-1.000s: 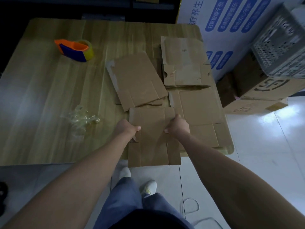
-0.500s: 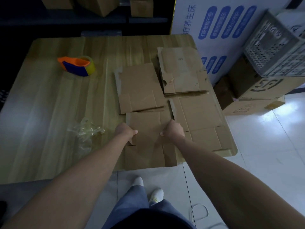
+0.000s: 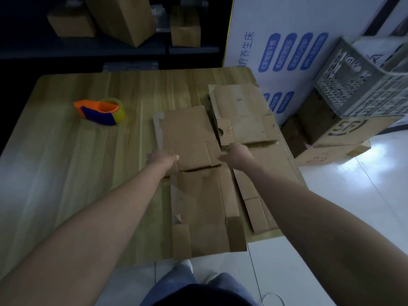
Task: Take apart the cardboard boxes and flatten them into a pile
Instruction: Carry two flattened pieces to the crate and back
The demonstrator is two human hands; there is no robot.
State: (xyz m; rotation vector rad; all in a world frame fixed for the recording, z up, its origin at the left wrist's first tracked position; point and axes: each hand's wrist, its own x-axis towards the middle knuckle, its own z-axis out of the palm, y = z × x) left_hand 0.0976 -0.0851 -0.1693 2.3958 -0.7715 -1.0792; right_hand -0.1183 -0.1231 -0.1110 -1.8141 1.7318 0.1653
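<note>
Several flattened brown cardboard boxes lie on the right half of the wooden table (image 3: pixel 88 173). The nearest flat box (image 3: pixel 205 213) overhangs the table's front edge. Just beyond it lies a second flat box (image 3: pixel 187 138). My left hand (image 3: pixel 162 159) holds its left near corner with the thumb on top. My right hand (image 3: pixel 237 154) grips its right near corner. A third flat box (image 3: pixel 240 111) lies at the far right, and another (image 3: pixel 271 164) lies under my right forearm.
An orange and blue tape dispenser (image 3: pixel 99 111) sits at the far left of the table. Unflattened cardboard boxes (image 3: pixel 119 18) stand on a dark shelf behind. A grey crate (image 3: pixel 364 85) rests on floor boxes (image 3: pixel 342 133) to the right, beside a white printed panel (image 3: pixel 287 40).
Both hands let go of the nearest flat box and reached forward to the near corners of the second one. The view tilted up toward the shelf.
</note>
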